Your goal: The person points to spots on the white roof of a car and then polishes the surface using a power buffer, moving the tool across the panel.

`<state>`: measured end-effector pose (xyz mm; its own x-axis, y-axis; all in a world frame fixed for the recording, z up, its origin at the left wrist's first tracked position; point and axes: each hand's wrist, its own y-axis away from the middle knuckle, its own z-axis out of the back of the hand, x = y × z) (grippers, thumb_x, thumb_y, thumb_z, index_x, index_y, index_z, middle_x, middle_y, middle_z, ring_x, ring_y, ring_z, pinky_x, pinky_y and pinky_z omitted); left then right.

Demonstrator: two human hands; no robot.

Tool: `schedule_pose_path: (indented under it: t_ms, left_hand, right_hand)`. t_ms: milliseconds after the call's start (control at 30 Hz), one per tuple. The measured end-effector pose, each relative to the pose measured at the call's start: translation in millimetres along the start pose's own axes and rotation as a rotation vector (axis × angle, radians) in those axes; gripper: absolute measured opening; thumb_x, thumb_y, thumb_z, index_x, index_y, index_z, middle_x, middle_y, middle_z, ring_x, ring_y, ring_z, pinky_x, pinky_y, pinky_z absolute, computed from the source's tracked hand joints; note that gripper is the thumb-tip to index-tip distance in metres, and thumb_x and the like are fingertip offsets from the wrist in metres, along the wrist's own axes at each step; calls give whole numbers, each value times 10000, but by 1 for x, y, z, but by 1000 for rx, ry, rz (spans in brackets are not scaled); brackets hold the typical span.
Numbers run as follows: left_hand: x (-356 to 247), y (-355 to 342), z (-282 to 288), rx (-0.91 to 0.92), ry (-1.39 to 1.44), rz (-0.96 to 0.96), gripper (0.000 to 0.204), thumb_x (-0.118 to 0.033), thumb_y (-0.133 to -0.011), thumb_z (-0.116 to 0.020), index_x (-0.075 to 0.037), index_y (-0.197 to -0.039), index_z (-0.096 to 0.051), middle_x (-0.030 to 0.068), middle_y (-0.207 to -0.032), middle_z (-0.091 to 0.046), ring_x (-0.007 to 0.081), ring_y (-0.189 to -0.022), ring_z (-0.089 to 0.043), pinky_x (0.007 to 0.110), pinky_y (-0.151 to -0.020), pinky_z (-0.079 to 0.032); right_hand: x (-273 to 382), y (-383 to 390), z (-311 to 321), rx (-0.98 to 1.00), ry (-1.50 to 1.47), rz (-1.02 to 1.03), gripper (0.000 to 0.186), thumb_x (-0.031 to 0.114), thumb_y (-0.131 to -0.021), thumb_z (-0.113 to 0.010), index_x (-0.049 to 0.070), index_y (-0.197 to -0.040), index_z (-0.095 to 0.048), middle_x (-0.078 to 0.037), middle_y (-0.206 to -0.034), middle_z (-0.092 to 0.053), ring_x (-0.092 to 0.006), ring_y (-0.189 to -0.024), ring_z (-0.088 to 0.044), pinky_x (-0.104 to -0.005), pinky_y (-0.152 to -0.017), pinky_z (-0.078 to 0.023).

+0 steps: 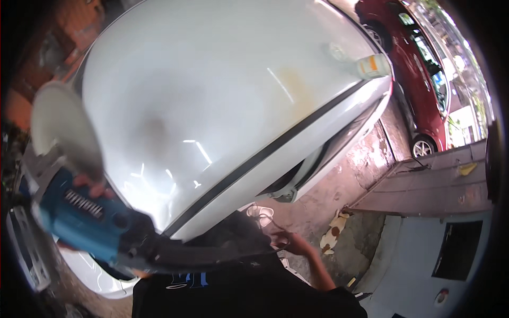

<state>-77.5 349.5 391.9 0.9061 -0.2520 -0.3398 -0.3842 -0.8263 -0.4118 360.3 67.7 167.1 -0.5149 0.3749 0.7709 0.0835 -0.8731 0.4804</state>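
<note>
My left hand grips a blue electric polisher at the lower left; only its fingers show over the tool's body. The polisher's round white pad is lifted and tilted, beside the left edge of a white car's glossy panel, and looks blurred. A thick black cord runs from the tool's rear across my dark shirt to my right hand, which is closed around it low down by the car's side. A black trim strip crosses the panel diagonally.
A small white bottle with an orange label stands on the panel's far right. A red car is parked beyond. A white-and-brown dog lies on the wet concrete. A white shoe shows below the car.
</note>
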Motion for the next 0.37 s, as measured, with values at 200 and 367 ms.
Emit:
schedule_pose_path:
  t_ms: [200, 367]
  left_hand:
    - [-13, -17, -44, -42, -175, -199, 737, -114, -720, -823, -97, -1313, -386, 69, -1250, -450, 226, -1102, -516, 383, -1046, -393]
    - [-88, 51, -59, 74, -190, -263, 711, -179, -736, -747, -100, -1348, -392, 53, -1267, -404, 204, -1041, -489, 381, -986, -374]
  right_hand:
    - [-18, 34, 238, -817, 592, -443, 199, 170, -924, -661, 23, -1057, -678, -191, -983, -720, -330, -891, -697, -427, -773, -528]
    - [52, -84, 434, -1119, 665, 91, 657, 242, -893, -719, 36, -1461, -461, -210, -1298, -614, -354, -1214, -583, -415, -1033, -453]
